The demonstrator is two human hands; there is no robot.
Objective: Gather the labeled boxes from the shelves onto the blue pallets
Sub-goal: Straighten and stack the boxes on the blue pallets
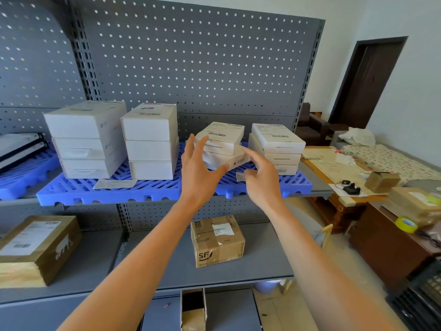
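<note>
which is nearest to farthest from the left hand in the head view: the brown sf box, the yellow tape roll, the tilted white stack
1. tilted white stack, right at the left hand
2. brown SF box, shelf below
3. yellow tape roll, far right

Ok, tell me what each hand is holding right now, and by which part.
Nothing is held. The left hand and right hand are open with spread fingers, flanking the skewed white box stack on the blue pallet.

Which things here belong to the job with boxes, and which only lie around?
Job: white labeled boxes, blue pallet, brown SF box, big brown parcel, left hand, right hand.
Lying about: yellow tape roll, loose paper slip, black charger.
</note>
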